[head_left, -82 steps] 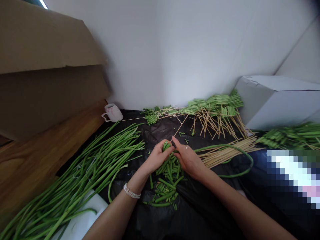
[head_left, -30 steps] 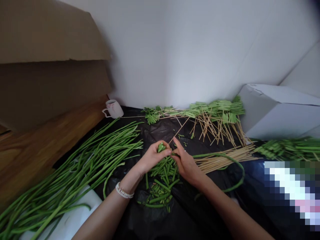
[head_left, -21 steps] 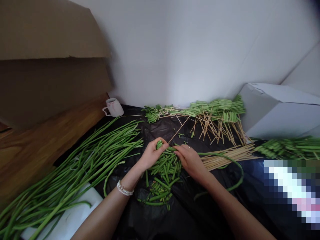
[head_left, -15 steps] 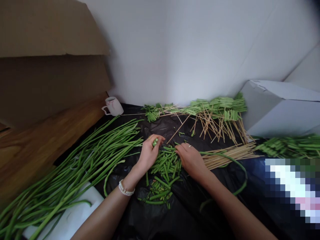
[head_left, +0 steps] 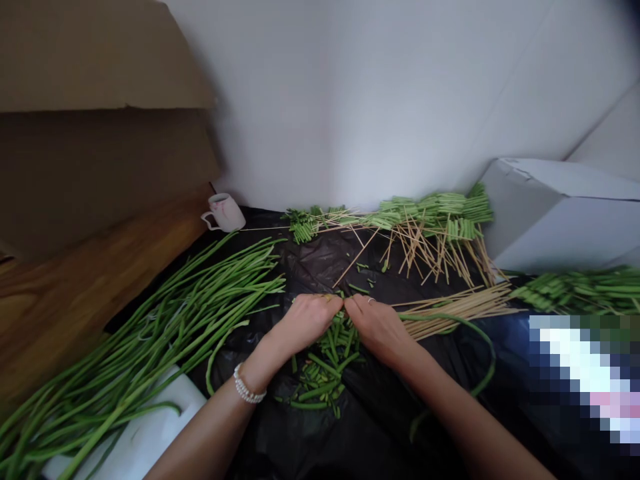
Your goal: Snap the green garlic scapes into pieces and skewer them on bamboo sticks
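Observation:
My left hand (head_left: 315, 317) and my right hand (head_left: 373, 323) meet at the fingertips, both closed, over a heap of short-cut green bean pieces (head_left: 335, 343). A long green bean (head_left: 480, 327) runs out of my right hand and curves round to the right, then back under my forearm. The other end of the bean is hidden between the pinched fingers of both hands. Cut pieces were in my left hand a moment earlier; its curled fingers now hide what lies in the palm.
Uncut long beans (head_left: 190, 313) lie at the left, partly over a white block (head_left: 155, 433). Bare skewers (head_left: 465, 310) are at the right. Skewered bean pieces (head_left: 435, 210) line the wall beside a white box (head_left: 555, 207). A mug (head_left: 227, 212) stands back left near a cardboard box (head_left: 105, 153).
My two hands have come together, with the left moving right and down and turning its palm under. A short piece now lies on the black sheet just beyond my fingers.

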A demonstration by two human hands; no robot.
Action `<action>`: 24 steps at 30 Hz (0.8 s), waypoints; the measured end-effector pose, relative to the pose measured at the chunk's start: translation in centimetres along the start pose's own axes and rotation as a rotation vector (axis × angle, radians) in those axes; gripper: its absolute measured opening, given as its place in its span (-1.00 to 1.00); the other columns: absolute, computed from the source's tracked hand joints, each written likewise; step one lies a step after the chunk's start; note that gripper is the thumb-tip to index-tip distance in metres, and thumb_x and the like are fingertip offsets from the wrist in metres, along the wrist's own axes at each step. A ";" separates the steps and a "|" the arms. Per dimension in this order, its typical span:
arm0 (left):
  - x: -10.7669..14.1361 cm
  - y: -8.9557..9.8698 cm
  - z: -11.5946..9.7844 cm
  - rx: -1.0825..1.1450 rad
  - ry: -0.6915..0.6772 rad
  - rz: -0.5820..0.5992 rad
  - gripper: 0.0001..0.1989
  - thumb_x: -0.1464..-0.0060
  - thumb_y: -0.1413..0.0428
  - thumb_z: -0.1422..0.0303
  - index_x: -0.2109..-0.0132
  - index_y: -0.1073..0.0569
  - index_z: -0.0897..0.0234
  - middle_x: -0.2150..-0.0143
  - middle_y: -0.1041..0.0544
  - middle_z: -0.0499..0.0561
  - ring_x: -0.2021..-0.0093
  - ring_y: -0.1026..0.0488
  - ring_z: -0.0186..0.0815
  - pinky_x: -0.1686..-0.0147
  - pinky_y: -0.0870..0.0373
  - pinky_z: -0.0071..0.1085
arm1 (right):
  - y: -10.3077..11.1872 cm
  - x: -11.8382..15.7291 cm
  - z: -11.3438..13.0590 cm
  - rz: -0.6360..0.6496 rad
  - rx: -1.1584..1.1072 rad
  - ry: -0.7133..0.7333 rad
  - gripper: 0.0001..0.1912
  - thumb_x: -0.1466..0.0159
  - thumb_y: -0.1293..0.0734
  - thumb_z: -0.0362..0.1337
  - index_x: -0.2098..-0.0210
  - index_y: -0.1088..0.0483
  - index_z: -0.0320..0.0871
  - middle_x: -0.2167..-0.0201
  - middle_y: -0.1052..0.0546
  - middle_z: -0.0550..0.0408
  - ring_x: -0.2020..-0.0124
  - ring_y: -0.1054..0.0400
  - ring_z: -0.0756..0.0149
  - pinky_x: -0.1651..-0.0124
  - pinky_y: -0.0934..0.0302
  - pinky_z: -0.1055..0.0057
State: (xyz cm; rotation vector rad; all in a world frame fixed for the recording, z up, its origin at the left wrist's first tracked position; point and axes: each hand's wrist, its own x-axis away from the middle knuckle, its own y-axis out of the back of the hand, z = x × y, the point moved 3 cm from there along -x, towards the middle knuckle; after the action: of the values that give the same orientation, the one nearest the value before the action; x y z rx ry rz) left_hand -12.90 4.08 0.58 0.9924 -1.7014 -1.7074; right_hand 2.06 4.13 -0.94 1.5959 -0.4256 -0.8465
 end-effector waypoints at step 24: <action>-0.8 -0.6 1.4 1.576 0.329 -0.309 -0.65 -0.12 -0.13 0.09 0.36 -0.34 0.31 0.63 -0.12 -0.23 0.63 -0.01 -0.53 0.59 0.03 -0.55 | 0.1 0.0 0.3 -0.367 -0.643 -0.068 -0.64 -0.40 -0.10 -0.32 -0.16 -0.21 -0.16 0.01 -0.49 -0.09 0.01 -0.40 0.21 -0.02 -0.29 0.27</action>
State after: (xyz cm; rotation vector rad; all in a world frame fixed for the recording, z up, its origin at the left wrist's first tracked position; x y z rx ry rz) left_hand -13.47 5.56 0.05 2.0281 -2.5835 0.0943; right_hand 1.83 3.87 -0.88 1.0543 0.1053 -1.1747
